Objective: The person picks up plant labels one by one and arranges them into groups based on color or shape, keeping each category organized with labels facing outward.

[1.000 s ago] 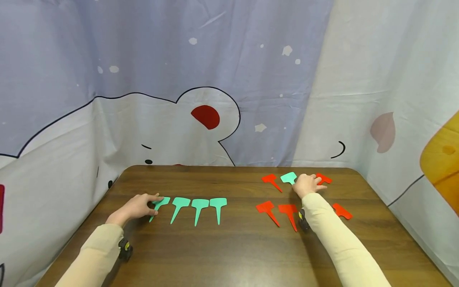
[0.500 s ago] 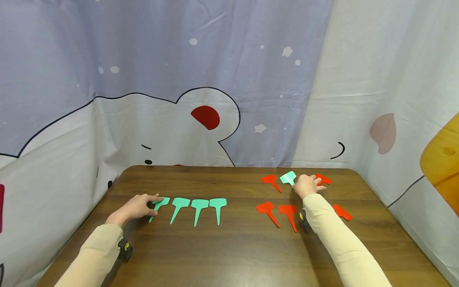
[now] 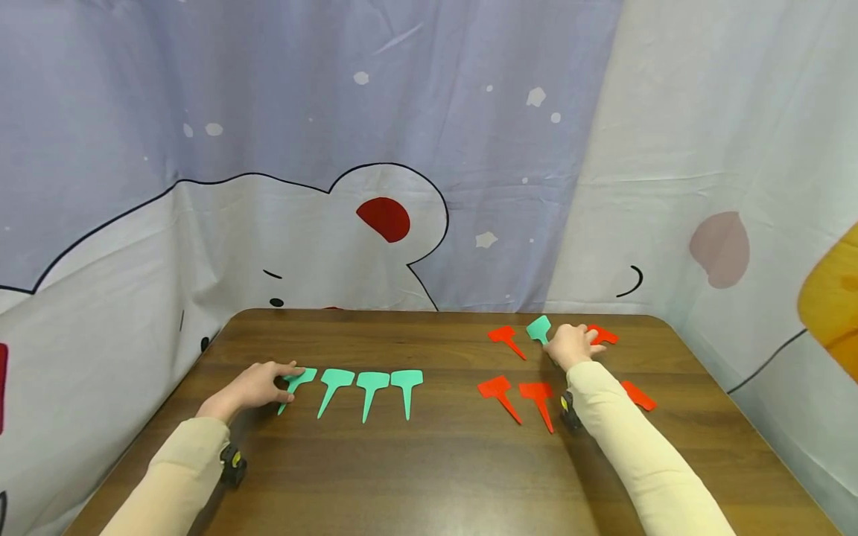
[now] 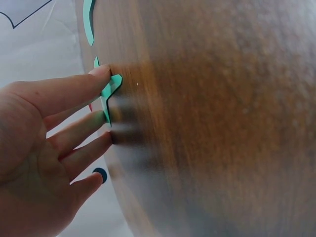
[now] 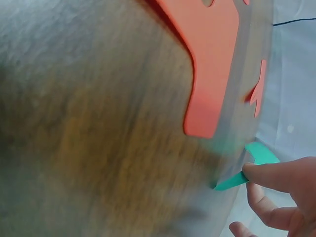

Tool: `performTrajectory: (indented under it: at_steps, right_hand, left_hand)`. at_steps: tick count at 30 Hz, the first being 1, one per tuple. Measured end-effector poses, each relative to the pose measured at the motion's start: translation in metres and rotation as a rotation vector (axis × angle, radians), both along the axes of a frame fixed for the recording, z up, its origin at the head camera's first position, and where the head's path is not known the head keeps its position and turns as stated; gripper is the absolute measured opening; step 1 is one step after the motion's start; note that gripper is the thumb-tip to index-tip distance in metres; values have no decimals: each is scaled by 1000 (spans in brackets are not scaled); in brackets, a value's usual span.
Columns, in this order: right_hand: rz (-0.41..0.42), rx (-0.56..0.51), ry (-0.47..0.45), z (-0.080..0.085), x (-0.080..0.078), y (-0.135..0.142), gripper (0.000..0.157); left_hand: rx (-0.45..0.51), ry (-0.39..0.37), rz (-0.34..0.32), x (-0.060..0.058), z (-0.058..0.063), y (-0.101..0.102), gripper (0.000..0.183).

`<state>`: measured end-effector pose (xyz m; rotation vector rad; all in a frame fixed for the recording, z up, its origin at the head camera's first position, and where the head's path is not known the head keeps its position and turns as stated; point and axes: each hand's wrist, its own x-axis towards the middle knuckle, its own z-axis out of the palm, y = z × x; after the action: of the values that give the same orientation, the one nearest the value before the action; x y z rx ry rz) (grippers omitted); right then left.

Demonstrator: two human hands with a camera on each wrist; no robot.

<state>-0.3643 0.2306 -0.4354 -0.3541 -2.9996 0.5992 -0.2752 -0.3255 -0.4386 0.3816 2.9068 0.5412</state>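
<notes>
My right hand [image 3: 570, 346] is at the back right, pinching a green T-shaped plant label [image 3: 539, 327] by its stem between thumb and finger; in the right wrist view this label [image 5: 262, 154] looks raised at an angle. On the left, my left hand [image 3: 258, 385] rests over another green plant label [image 3: 303, 377], the leftmost of a row, its fingers spread loosely. The left wrist view shows the thumb touching that label [image 4: 114, 85]. To its right lie three more green labels [image 3: 337, 378], [image 3: 372, 382], [image 3: 407, 378], flat and stems toward me.
Several red plant labels lie on the right of the brown wooden table [image 3: 402, 484]: one [image 3: 503, 333] left of my right hand, one [image 3: 603, 333] right of it, others [image 3: 496, 387] nearer me. A red label [image 3: 638, 396] is partly hidden by my right sleeve. A printed curtain [image 3: 335, 112] hangs behind.
The green label in my right hand has turned, its head now tilting more upright. My left hand and the row of green labels stay put.
</notes>
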Motion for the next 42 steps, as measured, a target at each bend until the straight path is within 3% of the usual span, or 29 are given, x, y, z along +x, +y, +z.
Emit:
performTrajectory:
  at_steps: [23,42]
  right_hand:
    - [4,-11,55,10,5,-4,22]
    - [31,-104,153,14,22,-25,19]
  left_hand:
    - [-8,23,0,1,-2,0,56]
    - [-4,17,-9,4,3,2,57]
